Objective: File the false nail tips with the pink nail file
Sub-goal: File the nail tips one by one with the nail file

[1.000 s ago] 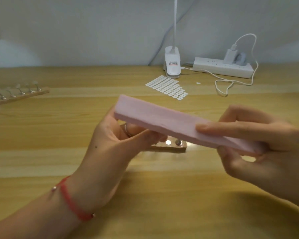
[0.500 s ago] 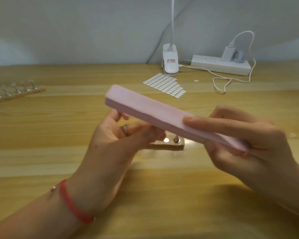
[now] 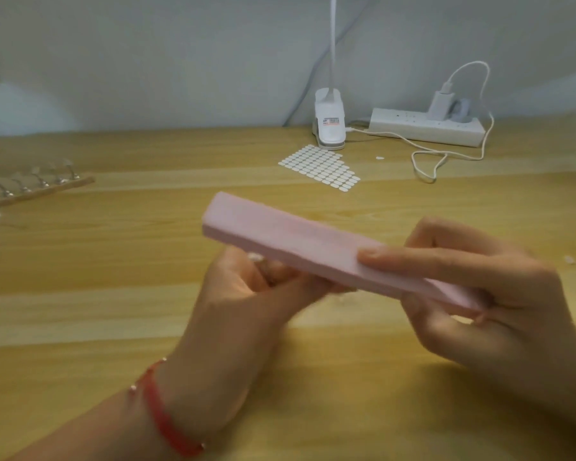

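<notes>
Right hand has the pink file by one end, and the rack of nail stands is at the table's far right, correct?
Wrong on one point: the rack lies at the far left of the table, not right, as the head view shows. The right hand does hold the pink file by one end.

Nothing legible anywhere: just a small label (image 3: 330, 120) on the white lamp clip (image 3: 329, 136) at the far edge of the desk (image 3: 113, 261), with a reddish bar and rows of tiny print too blurred to read.
</notes>
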Tool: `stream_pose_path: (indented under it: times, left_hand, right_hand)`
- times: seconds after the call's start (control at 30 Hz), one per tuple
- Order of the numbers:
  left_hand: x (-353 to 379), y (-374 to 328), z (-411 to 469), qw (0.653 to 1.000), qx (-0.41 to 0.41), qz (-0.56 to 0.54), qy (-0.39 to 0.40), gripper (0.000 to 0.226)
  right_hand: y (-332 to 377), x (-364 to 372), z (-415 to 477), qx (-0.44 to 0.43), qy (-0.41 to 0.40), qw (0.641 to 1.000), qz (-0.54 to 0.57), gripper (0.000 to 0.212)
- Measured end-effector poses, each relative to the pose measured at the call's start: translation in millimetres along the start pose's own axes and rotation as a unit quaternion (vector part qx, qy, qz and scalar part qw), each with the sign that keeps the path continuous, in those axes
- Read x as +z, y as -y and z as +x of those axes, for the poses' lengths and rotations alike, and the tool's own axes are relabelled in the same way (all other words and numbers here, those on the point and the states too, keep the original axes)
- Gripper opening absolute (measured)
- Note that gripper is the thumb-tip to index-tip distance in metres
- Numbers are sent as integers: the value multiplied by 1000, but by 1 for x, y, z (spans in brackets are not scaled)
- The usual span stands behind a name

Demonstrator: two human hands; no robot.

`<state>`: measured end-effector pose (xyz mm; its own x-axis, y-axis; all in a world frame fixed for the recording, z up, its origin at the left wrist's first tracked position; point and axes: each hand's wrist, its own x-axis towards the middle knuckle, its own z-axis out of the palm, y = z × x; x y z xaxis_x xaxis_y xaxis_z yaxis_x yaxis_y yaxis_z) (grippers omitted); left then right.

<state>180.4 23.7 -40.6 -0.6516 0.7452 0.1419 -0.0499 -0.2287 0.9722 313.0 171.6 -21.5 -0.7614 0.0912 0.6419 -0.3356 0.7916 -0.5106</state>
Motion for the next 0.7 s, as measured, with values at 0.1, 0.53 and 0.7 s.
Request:
stream_pose_path:
  times: [0.1, 0.53, 0.7]
  left_hand:
    - [11, 6, -11, 996, 4, -16, 83, 38]
    - [3, -3, -6, 997, 24, -66, 41, 50]
    - [6, -4, -6, 997, 20, -69, 27, 53]
  right_hand:
    - [2, 7, 4, -14, -5, 1000, -1, 32]
    - [-15, -6, -1, 106, -117, 981, 111, 30]
    - [-7, -3, -6, 81, -62, 991, 83, 32]
